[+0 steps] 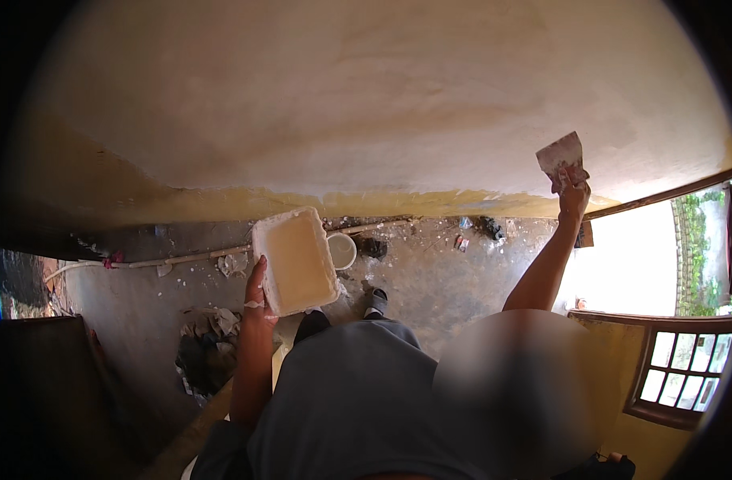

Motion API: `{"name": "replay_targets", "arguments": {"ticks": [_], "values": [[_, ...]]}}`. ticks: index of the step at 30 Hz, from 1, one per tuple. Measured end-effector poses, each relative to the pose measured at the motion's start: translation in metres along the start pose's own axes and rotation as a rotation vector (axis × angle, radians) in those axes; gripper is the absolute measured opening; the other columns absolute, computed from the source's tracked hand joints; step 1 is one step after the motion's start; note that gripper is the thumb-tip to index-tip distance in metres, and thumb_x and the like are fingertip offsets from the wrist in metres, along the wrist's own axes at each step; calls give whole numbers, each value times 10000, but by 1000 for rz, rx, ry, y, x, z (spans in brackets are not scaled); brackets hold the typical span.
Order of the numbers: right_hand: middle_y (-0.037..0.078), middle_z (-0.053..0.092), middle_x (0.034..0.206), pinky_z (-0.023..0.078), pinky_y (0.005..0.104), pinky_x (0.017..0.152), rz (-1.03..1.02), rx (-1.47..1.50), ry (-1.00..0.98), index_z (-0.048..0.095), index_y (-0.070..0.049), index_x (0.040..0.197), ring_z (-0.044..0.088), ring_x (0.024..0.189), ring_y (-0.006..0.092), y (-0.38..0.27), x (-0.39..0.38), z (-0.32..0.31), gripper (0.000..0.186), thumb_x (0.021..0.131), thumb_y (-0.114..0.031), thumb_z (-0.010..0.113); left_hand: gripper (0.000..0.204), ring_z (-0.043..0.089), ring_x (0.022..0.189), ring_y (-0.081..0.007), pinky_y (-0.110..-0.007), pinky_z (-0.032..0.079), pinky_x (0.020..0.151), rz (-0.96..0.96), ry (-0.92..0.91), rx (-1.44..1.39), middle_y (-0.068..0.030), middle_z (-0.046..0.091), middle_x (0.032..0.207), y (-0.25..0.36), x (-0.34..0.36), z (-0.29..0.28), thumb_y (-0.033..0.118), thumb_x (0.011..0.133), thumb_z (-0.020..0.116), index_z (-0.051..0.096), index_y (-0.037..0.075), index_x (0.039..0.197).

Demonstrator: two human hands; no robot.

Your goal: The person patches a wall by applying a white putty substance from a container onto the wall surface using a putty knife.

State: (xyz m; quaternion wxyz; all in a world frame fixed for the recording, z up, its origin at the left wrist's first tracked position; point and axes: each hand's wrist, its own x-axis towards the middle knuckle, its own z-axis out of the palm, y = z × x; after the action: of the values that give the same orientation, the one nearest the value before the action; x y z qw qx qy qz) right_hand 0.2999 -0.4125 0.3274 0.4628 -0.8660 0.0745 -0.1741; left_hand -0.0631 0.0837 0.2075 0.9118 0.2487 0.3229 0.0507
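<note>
My left hand (259, 294) grips a rectangular tub (331, 272) by its left side; white residue crusts its rim, and its inside looks cream-coloured. Smears of white mark the fingers and wrist. Out to the right, my right hand (572, 192) is closed round a wide putty knife (561, 154), its flat blade pointing up against or close to the wall (366, 120); whether it touches, I cannot tell. Pale coating covers most of that wall, with a yellow band showing along its lower part.
On the grey, white-spotted floor (430, 280) stands a white bucket (342, 251) near the wall's foot. A long pole (182, 258) lies along the wall. Crumpled bags (210, 352) sit at the left. A bright doorway (626, 256) and a paned window (686, 368) are at the right.
</note>
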Motion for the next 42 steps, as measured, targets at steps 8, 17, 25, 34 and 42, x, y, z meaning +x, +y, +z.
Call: {"name": "replay_targets", "arguments": {"ticks": [8, 17, 25, 34, 42], "values": [[180, 689, 1063, 528, 393, 852, -401, 33, -652, 700, -38, 1092, 669, 944, 329, -150, -156, 220, 318, 830, -218, 709, 607, 572, 1189, -304, -462, 480, 991, 10, -58, 15, -145, 564, 1318, 3, -1, 0, 362, 931, 609, 422, 37, 1407], [155, 680, 1083, 529, 451, 860, -521, -36, -507, 719, -136, 1069, 650, 967, 368, -149, -130, 267, 257, 842, -208, 623, 557, 593, 1157, -294, -447, 494, 975, -35, -50, 37, -134, 580, 1296, -3, 7, 7, 346, 943, 594, 449, 38, 1384], [144, 711, 1058, 545, 431, 835, -41, -522, 89, 718, -91, 1098, 689, 958, 302, 60, -5, 20, 285, 841, -178, 631, 595, 572, 1184, -292, -447, 478, 993, -87, -44, 40, -136, 576, 1304, -4, 8, 7, 361, 928, 616, 442, 31, 1391], [185, 689, 947, 536, 396, 785, -676, 163, -664, 703, -26, 1024, 670, 848, 348, -198, -220, 244, 243, 836, -181, 710, 585, 599, 1151, -285, -434, 499, 971, -75, -110, 18, -138, 593, 1280, -5, 10, 13, 360, 933, 612, 449, 22, 1382], [179, 690, 1053, 538, 431, 828, -657, 75, -321, 714, -81, 1016, 661, 930, 371, -209, -137, 236, 232, 867, -243, 639, 552, 607, 1144, -276, -432, 507, 964, -56, -118, 24, -137, 602, 1267, -9, 13, 17, 349, 946, 593, 460, 20, 1368]]}}
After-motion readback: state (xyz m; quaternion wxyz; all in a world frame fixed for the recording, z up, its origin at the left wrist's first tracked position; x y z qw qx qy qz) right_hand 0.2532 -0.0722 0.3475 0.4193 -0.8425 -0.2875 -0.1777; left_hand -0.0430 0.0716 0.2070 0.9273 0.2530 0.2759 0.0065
